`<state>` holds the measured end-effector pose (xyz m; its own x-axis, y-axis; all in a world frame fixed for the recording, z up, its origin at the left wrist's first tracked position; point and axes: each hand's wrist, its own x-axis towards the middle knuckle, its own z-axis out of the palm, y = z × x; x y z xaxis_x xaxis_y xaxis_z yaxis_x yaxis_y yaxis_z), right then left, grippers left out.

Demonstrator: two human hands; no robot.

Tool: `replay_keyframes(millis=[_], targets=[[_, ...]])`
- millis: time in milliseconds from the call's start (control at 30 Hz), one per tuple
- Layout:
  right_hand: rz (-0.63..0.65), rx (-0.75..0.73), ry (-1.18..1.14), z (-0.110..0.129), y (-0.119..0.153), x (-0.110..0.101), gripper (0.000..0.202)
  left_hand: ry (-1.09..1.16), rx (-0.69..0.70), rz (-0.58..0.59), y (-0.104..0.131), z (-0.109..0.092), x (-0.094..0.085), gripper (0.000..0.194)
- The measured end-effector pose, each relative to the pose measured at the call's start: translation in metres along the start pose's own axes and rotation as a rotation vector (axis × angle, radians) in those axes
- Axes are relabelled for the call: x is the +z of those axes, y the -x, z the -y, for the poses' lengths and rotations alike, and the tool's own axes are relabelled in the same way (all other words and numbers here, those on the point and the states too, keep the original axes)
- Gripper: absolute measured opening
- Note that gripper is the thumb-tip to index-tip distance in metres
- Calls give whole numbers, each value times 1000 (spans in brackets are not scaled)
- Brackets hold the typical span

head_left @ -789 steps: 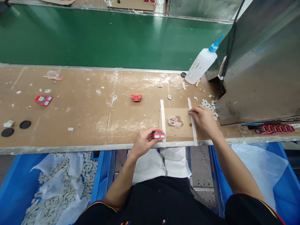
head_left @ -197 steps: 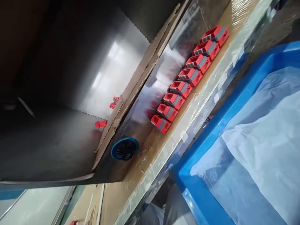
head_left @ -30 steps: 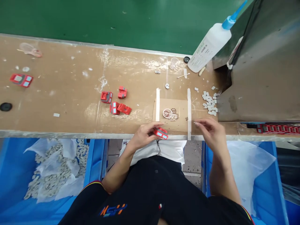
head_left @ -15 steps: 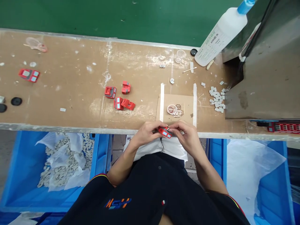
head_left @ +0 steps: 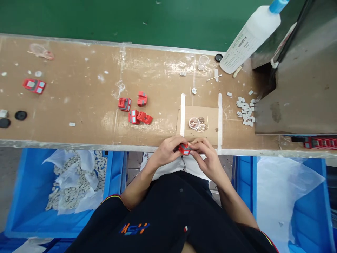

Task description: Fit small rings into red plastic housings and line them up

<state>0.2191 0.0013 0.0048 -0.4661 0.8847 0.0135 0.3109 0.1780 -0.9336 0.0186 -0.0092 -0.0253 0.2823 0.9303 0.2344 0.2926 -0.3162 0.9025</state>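
Brown bench [head_left: 89, 105], two hands [head_left: 166, 151] [head_left: 206, 156] on one red part [head_left: 183, 149] (four others [head_left: 133, 116] nearby)

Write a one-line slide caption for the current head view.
Two hands, left and right, hold a small red toy vehicle at the edge of a cardboard-covered workbench.

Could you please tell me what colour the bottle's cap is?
Blue; it shows in the head view.
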Motion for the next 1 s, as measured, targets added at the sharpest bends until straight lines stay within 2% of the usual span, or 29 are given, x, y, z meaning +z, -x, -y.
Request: replay_keyframes(millis=[167,233,300,400,567,700,800,933,1000], targets=[[-42,121,-219,-6,4,10,32,192,116,-8,-6,0,-4,15],[-77,111,-165,-5,5,10,31,237,107,40,-7,-2,-7,20],[-105,65,-68,-4,4,7,29,262,72,56,-7,-4,-8,17],[-92,-3,35,0,2,2,27,280,15,7,-7,-5,-7,4],[-37,-59,142,5,-4,-1,23,266,-11,-1,-7,-4,-6,1],[-49,-91,204,5,-5,2,16,229,-28,-19,-6,-5,-7,4],[-90,-72,100,0,-5,6,16,257,-19,-52,-5,-4,-4,5],[-166,25,-241,-9,-3,16,26,346,-94,-42,-1,1,0,37],[-188,44,-298,-10,-1,19,24,315,-124,-29,1,4,1,41]])
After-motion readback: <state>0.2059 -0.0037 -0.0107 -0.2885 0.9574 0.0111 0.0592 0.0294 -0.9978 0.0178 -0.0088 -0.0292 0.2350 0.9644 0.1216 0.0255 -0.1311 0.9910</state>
